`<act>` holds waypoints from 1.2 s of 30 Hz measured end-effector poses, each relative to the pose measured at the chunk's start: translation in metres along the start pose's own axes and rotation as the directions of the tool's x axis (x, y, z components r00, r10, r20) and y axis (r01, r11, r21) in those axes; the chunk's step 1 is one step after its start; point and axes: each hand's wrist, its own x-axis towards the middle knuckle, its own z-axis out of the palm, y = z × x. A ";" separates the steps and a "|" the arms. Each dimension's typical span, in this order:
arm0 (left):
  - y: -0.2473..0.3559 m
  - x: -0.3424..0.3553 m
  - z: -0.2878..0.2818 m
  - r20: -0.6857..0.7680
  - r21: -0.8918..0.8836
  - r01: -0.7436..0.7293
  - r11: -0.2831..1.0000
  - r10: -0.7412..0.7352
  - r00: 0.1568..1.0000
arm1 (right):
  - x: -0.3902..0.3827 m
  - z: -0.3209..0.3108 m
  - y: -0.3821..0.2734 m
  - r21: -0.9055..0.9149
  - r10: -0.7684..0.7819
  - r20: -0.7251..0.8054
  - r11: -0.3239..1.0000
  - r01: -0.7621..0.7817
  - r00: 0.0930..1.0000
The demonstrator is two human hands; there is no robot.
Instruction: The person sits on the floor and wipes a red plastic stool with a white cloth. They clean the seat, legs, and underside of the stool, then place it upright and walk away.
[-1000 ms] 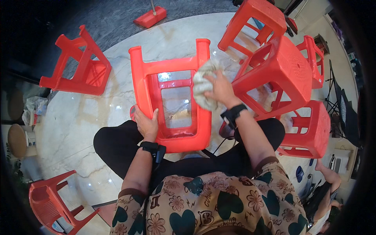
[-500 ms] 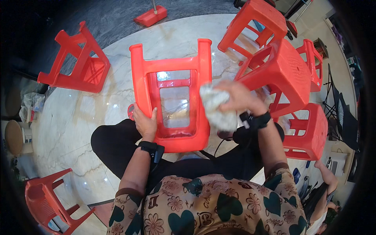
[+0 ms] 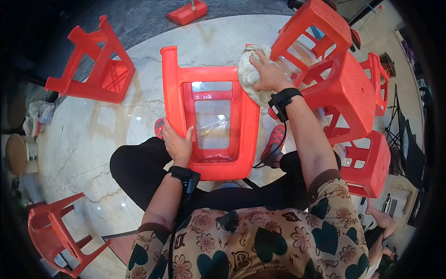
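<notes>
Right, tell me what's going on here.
A seated person has a red stool in front of them, its legs pointing away. The left hand grips its left side, while the right hand holds a pale cloth over its right leg. More red stools are grouped to the right, another stool lies off to the left, and a red chair is at lower left.

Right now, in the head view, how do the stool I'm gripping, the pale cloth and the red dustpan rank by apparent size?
Largest: gripped stool
Next: pale cloth, partly covered
Smallest: red dustpan
</notes>
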 end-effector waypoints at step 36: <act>-0.001 0.003 0.004 0.081 -0.240 0.276 0.931 -0.264 0.961 | -0.020 0.049 -0.228 -0.110 -0.535 -0.148 0.844 0.524 0.832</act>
